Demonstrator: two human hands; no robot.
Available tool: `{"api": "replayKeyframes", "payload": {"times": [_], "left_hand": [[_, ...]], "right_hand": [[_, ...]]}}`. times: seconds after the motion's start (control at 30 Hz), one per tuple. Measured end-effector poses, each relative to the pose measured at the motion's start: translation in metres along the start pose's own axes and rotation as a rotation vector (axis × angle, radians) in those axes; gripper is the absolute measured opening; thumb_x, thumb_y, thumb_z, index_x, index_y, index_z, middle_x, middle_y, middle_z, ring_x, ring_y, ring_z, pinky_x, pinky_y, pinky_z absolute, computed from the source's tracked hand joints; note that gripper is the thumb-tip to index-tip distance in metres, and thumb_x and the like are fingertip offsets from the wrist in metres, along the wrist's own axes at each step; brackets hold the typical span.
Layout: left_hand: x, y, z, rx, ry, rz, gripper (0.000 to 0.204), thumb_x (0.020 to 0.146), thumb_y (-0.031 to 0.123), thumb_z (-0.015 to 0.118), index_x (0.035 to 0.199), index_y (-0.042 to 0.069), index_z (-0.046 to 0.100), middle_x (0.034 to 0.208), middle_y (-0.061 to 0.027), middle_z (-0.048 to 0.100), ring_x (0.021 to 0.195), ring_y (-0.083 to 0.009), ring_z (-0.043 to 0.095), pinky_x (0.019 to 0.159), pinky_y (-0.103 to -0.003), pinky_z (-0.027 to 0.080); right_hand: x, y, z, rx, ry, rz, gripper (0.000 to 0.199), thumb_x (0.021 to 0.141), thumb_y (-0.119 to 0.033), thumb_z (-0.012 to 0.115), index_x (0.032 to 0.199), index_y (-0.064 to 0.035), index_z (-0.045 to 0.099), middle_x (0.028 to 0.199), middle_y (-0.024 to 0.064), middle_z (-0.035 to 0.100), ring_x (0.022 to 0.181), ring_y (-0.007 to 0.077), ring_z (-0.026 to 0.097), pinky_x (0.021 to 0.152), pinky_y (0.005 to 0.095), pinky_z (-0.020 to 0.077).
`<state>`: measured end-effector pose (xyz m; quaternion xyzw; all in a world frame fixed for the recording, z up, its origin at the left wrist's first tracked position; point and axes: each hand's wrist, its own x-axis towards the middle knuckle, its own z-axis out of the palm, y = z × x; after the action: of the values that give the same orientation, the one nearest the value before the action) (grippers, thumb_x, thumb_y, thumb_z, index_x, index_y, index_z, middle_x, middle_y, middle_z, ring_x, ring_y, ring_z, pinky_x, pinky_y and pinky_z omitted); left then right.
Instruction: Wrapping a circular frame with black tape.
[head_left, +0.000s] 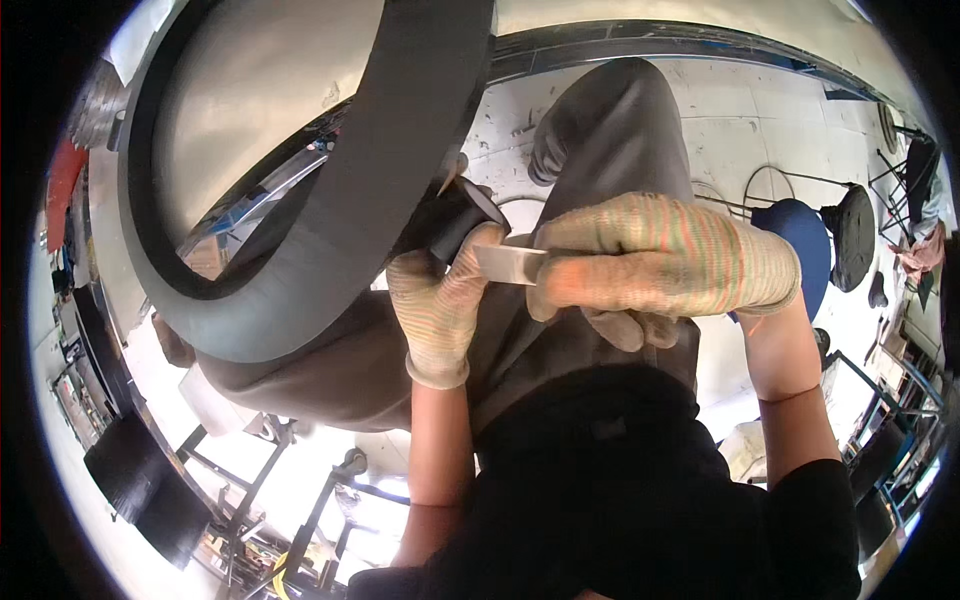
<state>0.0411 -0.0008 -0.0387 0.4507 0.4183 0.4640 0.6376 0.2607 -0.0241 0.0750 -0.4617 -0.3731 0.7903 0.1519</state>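
My gloved left hand [438, 305] is closed around a short black cylinder [462, 218] beside the curved band; its far fingers are mostly hidden. My gloved right hand [660, 262] pinches a small flat metal blade [512, 264], whose bare end reaches across to the left thumb. Whether the blade touches the cylinder I cannot tell. Both gloves are striped knit, with orange stains on the right one. A large dark grey curved band [400, 130] with a smooth face rises just left of the cylinder, passing over my left leg.
A pale sheet-metal surface [260, 90] with a dark edge fills the far side. My bent knee [625, 110] stands beyond the hands. A blue round seat [800, 240] and a black disc-shaped base [853, 240] are at the right. Metal frames [250, 480] stand at the lower left.
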Motion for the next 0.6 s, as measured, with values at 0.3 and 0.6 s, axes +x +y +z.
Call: {"api": "replayKeyframes", "payload": {"times": [0.3,0.6], "left_hand": [[0.016,-0.003,-0.007,0.333,0.031,0.17,0.047,0.074,0.022,0.095,0.106,0.0,0.07,0.104,-0.0072,0.072,0.092,-0.0168,0.068,0.085,-0.032,0.055],[0.013,-0.002,-0.01,0.429,-0.087,0.259,0.04,0.089,0.026,0.073,0.116,-0.004,0.067,0.117,-0.012,0.071,0.106,-0.0199,0.067,0.097,-0.038,0.051]], "right_hand": [[0.026,0.023,0.001,0.145,-0.086,-0.123,0.043,0.104,-0.043,0.057,0.109,-0.0019,0.067,0.075,0.0033,0.067,0.058,0.0071,0.059,0.047,0.0213,0.0443],[0.03,0.037,0.002,0.2,-0.034,-0.199,0.043,0.104,-0.031,0.06,0.132,0.0007,0.057,0.082,0.0032,0.065,0.067,0.008,0.057,0.058,0.0233,0.0471]]}}
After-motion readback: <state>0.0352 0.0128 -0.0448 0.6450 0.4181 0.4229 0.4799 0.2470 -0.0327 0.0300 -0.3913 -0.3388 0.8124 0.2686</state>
